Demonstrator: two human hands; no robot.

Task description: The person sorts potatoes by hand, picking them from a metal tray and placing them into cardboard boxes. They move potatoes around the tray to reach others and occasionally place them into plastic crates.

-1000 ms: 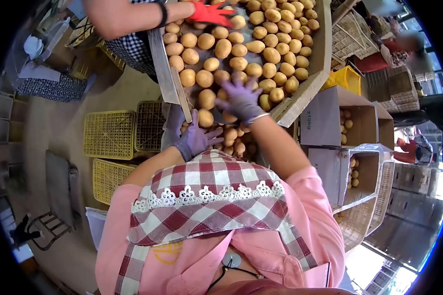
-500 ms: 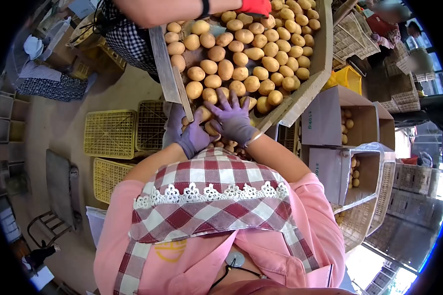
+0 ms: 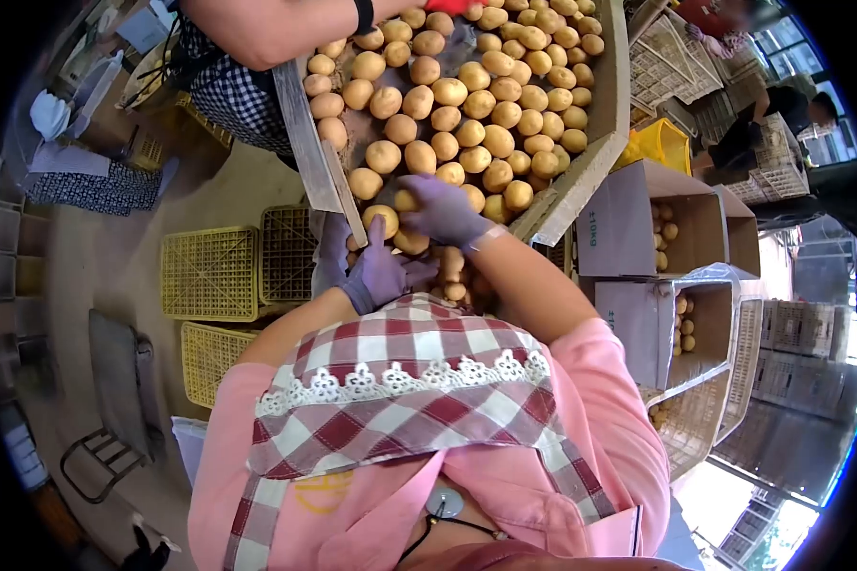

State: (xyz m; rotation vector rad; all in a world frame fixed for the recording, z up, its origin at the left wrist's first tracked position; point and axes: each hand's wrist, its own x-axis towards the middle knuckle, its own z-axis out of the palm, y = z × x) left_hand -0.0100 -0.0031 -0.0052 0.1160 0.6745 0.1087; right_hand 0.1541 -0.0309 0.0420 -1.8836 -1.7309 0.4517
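Many round potatoes [image 3: 449,92] lie on a wooden sorting table [image 3: 592,157] that narrows toward my body. At its narrow end, my left hand [image 3: 383,273], in a purple glove, has its fingers apart beside a potato [image 3: 381,221] near the wooden edge. My right hand [image 3: 440,211], gloved the same way, curls over a potato [image 3: 407,201] just right of it. Below my hands more potatoes [image 3: 454,271] lie close to my checked apron.
Another person's arm [image 3: 295,27] with a red glove reaches over the table's far side. Yellow crates [image 3: 209,273] stand at left, with a chair [image 3: 119,381] beyond. Cardboard boxes [image 3: 619,224] holding potatoes stand at right, near a yellow bin [image 3: 665,145].
My right hand has gone from spread fingers to curled over a potato. Potatoes near the chute have shifted, and more show below my hands. The co-worker's red glove has moved left and up.
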